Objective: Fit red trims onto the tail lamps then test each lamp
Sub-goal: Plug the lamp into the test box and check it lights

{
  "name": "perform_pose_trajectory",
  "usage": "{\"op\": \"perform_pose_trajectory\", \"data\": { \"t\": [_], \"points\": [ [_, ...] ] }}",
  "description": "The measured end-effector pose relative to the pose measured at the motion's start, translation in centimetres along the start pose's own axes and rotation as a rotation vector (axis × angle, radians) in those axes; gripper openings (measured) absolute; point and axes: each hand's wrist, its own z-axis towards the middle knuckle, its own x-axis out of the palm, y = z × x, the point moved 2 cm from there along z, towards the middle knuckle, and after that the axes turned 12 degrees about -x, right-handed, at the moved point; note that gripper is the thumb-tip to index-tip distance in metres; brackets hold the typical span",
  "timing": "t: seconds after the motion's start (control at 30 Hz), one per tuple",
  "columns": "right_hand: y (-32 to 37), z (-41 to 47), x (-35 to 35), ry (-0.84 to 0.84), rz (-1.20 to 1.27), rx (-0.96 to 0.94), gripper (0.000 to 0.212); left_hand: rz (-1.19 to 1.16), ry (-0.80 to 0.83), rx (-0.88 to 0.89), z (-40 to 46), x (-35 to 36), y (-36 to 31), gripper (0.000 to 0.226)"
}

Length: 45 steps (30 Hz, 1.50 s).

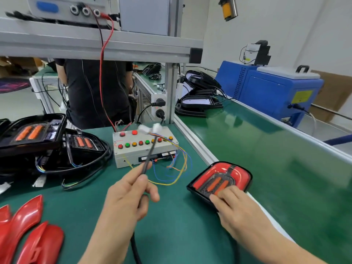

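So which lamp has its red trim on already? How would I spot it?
Start at the grey button box on the green bench, then look right and nearer. The tail lamp lies alone there, under the right hand. Only it has a glossy red band around its orange bars; those stacked left are all black-framed.

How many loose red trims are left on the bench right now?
3 visible, all at the bench's near-left corner: one cut off at the left edge, a long one beside it, and one nearest the bottom edge. More may lie out of frame.
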Motion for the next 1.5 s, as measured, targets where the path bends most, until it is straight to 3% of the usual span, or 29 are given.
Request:
{"op": "perform_pose_trajectory", "data": {
  "t": [0.1, 0.2, 0.27, 0.37, 0.5, 0.57, 0.63, 0.7, 0.77, 0.9, 1.03, 1.2, 1.3, 1.37, 1.43, 1.5],
  "points": [
    [-0.5, 0.5, -1.1, 0.079, 0.206, 0.114, 0.026, 0.117, 0.032, 0.028, 0.9, 1.2, 0.2, 0.035],
    [-2.2, 3.0, -3.1, 0.044, 0.787, 0.511, 0.01, 0.214, 0.035, 0.07, 2.2, 2.3, 0.1, 0.037],
    [-3.1, 5.4, -3.3, -0.048, 1.225, 0.775, 0.016, 0.379, 0.059, 0.2, 2.9, 2.7, -0.7, 0.039],
    [-4.0, 8.9, -3.8, -0.328, 1.811, 1.029, 0.03, 0.716, 0.15, 0.442, 3.1, 2.9, -2.2, 0.036],
    [-5.5, 10.9, -5.0, -0.77, 2.15, 1.173, 0.025, 1.003, 0.164, 0.706, 3.5, 1.8, -3.8, 0.036],
    [-5.8, 10.7, -4.9, -0.762, 2.153, 1.138, 0.023, 1.108, 0.149, 0.801, 4.0, 0.7, -4.0, 0.033],
    [-5.5, 10.0, -4.3, -0.598, 2.124, 1.053, 0.019, 1.246, 0.156, 0.847, 4.6, -0.7, -3.2, 0.031],
    [-4.4, 8.8, -3.3, -0.44, 2.127, 1.032, 0.008, 1.403, 0.194, 0.76, 5.2, -2.1, -1.5, 0.032],
    [-3.0, 7.5, -1.9, -0.384, 2.148, 1.11, 0.007, 1.453, 0.26, 0.564, 5.6, -3.2, 0.2, 0.038],
    [-1.4, 5.7, 0.1, -0.507, 2.21, 1.154, 0.023, 1.095, 0.386, 0.143, 6.4, -4.3, 1.0, 0.038],
    [-0.6, 5.4, 0.5, -0.607, 2.241, 1.117, 0.024, 0.852, 0.416, -0.053, 7.0, -3.8, 0.6, 0.047],
    [0.7, 6.3, 0.6, -0.738, 2.337, 1.111, 0.015, 0.528, 0.597, -0.216, 7.2, -4.0, 0.3, 0.069],
    [1.9, 6.9, 0.9, -0.773, 2.42, 1.034, 0.018, 0.692, 0.417, -0.181, 8.5, -4.0, 1.0, 0.056],
    [3.2, 7.1, 0.7, -0.691, 2.396, 0.88, 0.025, 1.21, 0.187, -0.002, 9.8, -4.1, 1.7, 0.045],
    [4.3, 7.0, 0.4, -0.538, 2.111, 0.689, 0.032, 1.604, -0.08, 0.152, 10.5, -4.1, 2.0, 0.032],
    [4.8, 7.3, -0.1, -0.472, 1.821, 0.533, 0.034, 1.649, -0.315, 0.159, 10.8, -4.0, 1.7, 0.027]
  ]
}}
